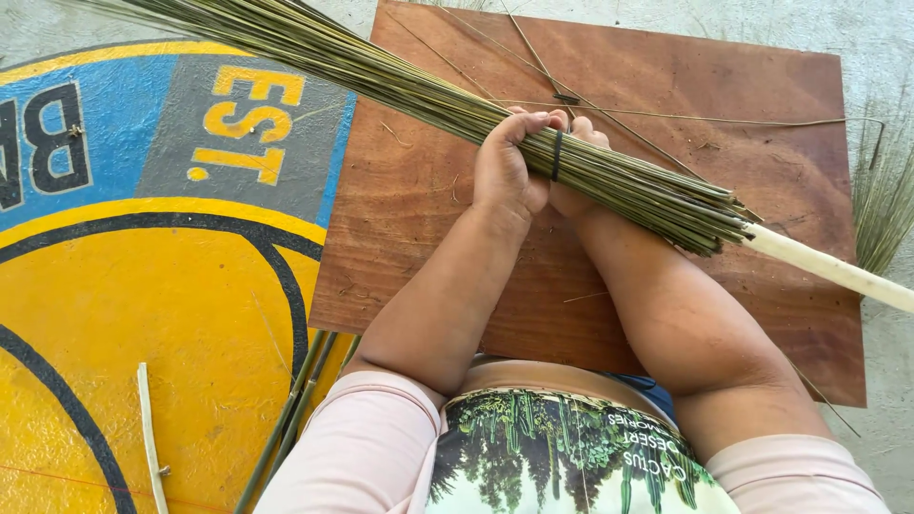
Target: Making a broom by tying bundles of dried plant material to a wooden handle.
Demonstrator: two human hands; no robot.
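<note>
An olive-green bundle of sticks [400, 81] with a black band [557, 155] and a pale cream handle [828, 268] is seen on a reddish-brown board [619, 266]; at 9 o'clock, the floor painting [143, 286] is yellow, blue and grey.

**Bundle of Green Sticks Lay Slantwise Across the Frame**

A long bundle of thin, stiff, olive-green plant sticks [628, 186] ran from the upper left of the frame down toward the right. A narrow black band [557, 155] circled it near the middle. Its cut ends sat flush at the right, where a pale, smooth wooden handle [828, 268] projected toward the right edge.
</note>
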